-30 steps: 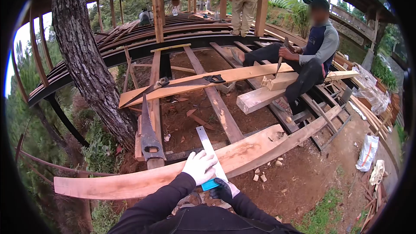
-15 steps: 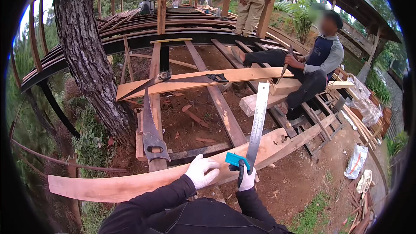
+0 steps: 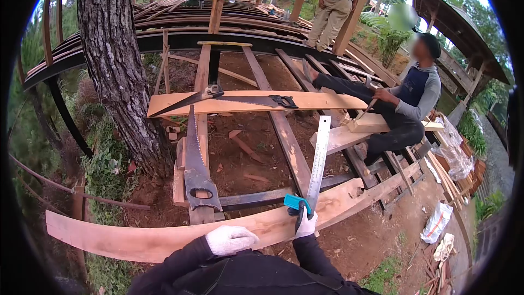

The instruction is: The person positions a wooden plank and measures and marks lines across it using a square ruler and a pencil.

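My right hand, in a white glove with dark fingertips, grips the turquoise handle of a try square. Its steel ruled blade points up and away from me, above the board. My left hand, also gloved, lies with fingers stretched out at the near edge of a long pale wooden board. This board runs across in front of me. Beyond it, a hand saw rests teeth-sideways on a beam.
Farther off, a plank carries another hand saw. A co-worker sits at right, holding tools over a timber block. Another person stands behind. A tree trunk rises at left; a white sack lies at right.
My left hand has moved left and nearer to me along the board, its fingers flatter. The try square is still in my right hand. The view has shifted slightly.
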